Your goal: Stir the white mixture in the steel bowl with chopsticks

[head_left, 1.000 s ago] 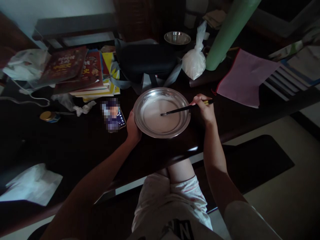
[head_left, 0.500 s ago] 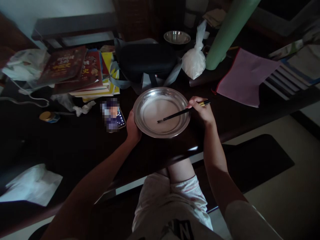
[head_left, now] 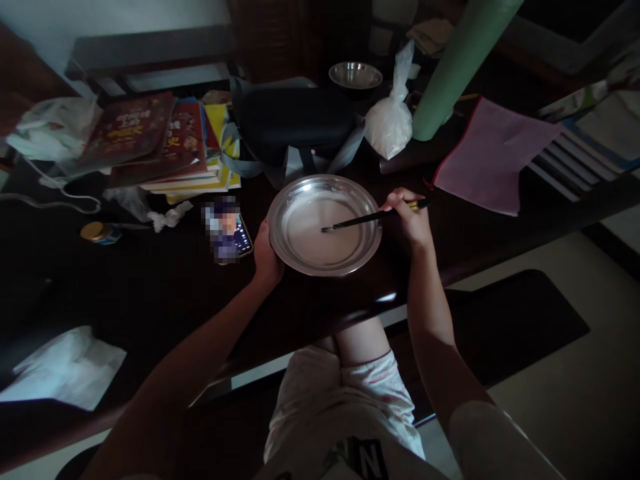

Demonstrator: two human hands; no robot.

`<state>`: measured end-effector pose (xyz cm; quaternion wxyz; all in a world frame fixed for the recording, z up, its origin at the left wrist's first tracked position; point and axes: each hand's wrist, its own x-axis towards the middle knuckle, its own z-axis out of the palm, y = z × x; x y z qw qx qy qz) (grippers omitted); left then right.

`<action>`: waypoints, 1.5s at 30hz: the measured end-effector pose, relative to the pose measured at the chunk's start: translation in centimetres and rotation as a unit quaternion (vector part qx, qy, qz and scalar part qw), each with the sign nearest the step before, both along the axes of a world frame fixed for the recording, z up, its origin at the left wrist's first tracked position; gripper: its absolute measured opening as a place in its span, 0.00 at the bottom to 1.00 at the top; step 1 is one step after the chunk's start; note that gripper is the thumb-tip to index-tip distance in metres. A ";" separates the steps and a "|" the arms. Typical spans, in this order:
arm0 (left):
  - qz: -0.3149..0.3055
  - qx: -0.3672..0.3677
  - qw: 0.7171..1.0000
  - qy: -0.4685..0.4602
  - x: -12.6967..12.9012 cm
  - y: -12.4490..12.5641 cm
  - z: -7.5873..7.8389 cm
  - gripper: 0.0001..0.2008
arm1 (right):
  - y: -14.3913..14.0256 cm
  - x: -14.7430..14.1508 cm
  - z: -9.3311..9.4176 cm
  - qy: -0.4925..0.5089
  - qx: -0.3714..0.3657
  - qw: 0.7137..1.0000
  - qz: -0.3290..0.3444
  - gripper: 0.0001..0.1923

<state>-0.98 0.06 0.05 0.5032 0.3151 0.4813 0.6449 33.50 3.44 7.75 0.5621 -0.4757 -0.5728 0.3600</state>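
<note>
A shiny round metal dish (head_left: 320,270) with a wide rim sits near the table's front edge. Its bottom is covered by a pale, whitish layer (head_left: 320,243); whether that is powder or liquid I cannot tell. My left hand (head_left: 267,257) is wrapped round the dish's left side, with the fingers partly hidden by it. Above the right rim, my right hand (head_left: 411,220) grips black chopsticks (head_left: 357,219) with gold bands close to their upper end. They slant down to the left, lying close together, with their tips over the middle of the pale layer.
Left of the dish lies a lit phone (head_left: 230,230), with a small gold-lidded jar (head_left: 100,232) farther left. Behind stand stacked books (head_left: 130,133), a black bag (head_left: 295,120), a tied bag of white powder (head_left: 390,127) and a green cylinder (head_left: 460,67). A pink pouch (head_left: 493,160) lies right.
My right hand has moved slightly right, and the chopstick tips have shifted up and to the right within the dish. My left hand keeps its hold on the rim.
</note>
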 end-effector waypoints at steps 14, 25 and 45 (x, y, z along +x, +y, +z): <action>0.032 -0.008 0.999 -0.001 0.5 0.0 0.5 0.24 | 0.1 0.1 -0.1 -0.016 -0.007 0.999 0.038 0.42; 0.044 -0.022 0.999 0.005 0.4 0.1 0.7 0.21 | 0.1 0.1 -0.2 -0.015 -0.001 0.998 0.056 0.41; 0.045 -0.003 0.999 -0.017 0.7 0.1 0.9 0.22 | 0.5 0.3 -0.8 0.003 0.011 0.998 0.060 0.40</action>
